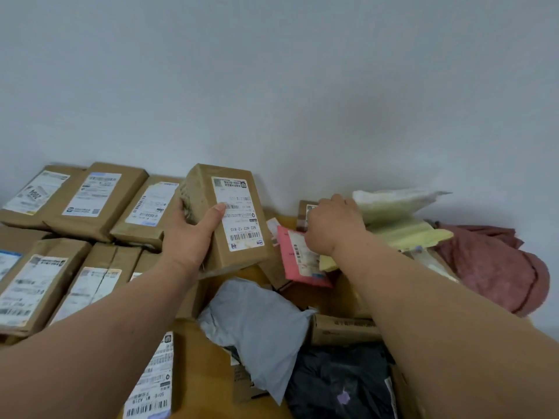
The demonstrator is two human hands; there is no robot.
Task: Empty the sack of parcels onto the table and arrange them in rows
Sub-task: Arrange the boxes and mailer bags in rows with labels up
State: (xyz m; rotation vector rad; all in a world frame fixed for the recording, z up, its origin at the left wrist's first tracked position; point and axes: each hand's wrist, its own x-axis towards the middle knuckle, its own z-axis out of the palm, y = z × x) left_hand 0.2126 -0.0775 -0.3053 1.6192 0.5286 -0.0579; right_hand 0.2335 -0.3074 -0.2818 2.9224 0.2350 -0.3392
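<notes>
Pale grey wall [272,86] fills the upper half of the view, and below it a tabletop [199,370] is crowded with parcels. On the left, brown paper-wrapped parcels with white shipping labels lie flat in rows: a back row [90,201] of three against the wall, touching side by side, and a nearer row [39,285] in front of it, partly hidden under the left forearm.

The left hand [189,237] holds a brown parcel [227,216] raised and tilted above the table, label facing up; the thumb lies across the label's edge and the fingers curl round the parcel's far left side.

The right hand [332,225] reaches into the unsorted heap on the right, seen from the back with its fingers curled downward. It rests at the edge of a pink mailer [298,258] and a pale yellow mailer [402,231], but the fingertips are hidden, so I cannot tell whether they grip anything.

Just behind that hand a small brown box [305,211] stands near the wall. A dull red cloth sack [496,267] lies crumpled at the far right, beside the yellow mailer. Nearer the camera, a grey poly mailer [257,331] lies between the forearms, a black poly bag [338,385] is just beside it, and a narrow cardboard box [341,329] sits above the black bag. Another labelled parcel [154,385] lies under the left forearm at the bottom edge.
</notes>
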